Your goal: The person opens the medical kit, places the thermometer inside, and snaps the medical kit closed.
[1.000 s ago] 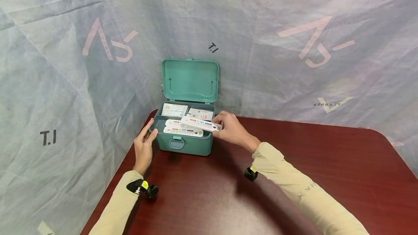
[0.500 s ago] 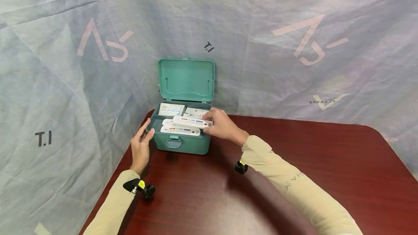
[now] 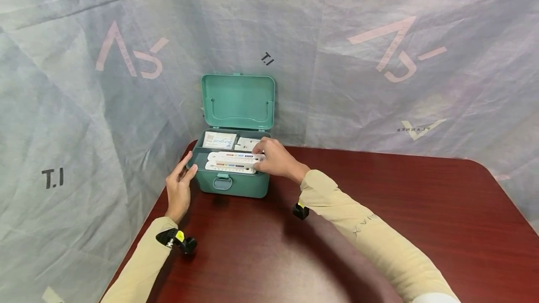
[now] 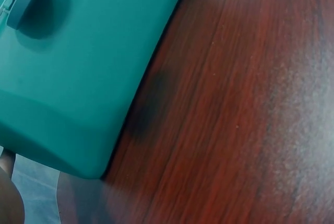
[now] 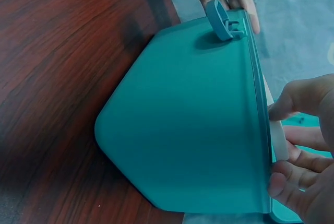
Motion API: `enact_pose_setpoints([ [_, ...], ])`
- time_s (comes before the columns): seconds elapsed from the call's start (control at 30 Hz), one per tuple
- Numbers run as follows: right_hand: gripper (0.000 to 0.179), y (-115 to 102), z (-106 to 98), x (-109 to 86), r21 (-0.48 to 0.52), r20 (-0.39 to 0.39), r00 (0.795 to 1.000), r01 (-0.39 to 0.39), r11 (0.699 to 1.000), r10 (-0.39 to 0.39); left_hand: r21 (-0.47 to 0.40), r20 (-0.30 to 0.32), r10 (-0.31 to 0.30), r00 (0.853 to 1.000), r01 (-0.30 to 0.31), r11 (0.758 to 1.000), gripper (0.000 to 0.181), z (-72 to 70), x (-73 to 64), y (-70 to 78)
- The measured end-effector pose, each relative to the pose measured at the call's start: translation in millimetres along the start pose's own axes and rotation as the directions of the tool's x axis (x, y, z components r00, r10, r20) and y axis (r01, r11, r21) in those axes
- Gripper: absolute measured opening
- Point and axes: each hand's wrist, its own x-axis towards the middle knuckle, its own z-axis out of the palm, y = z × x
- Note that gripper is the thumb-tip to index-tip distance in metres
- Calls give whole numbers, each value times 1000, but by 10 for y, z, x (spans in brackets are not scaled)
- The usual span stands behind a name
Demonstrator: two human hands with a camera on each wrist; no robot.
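Note:
A teal lidded box (image 3: pixel 248 187) stands on the table with its lid (image 3: pixel 238 101) raised. In its front compartment lie flat white thermometers (image 3: pixel 227 167) with coloured labels and scale marks. My right hand (image 3: pixel 278 160), at the box's right side, pinches the right end of a thermometer (image 3: pixel 236 157) just behind the front one. The right wrist view shows thumb and fingers around the thermometer's white end (image 5: pixel 279 141) at the rim. My left hand (image 3: pixel 178 194) rests against the box's left rim, thumb and fingers extended.
The rear compartment holds a white packet marked Surgical (image 3: pixel 219 140) and another white packet (image 3: pixel 245 144). A dark red wooden table (image 3: pixel 379 190) extends right and toward me. Grey printed cloth (image 3: pixel 320 97) hangs behind and to the left.
My right hand has moved left and down, bringing the thermometer from above the others into the front compartment alongside them. The left hand stays at the box; the head view has shifted slightly.

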Motion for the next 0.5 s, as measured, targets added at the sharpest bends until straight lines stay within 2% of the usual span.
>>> enact_pose_setpoints([
  [0.5, 31, -88, 31, 93, -21, 32, 999, -6, 1000, 6, 4, -2, 1, 1000, -1, 1000, 41, -2, 13, 6],
])
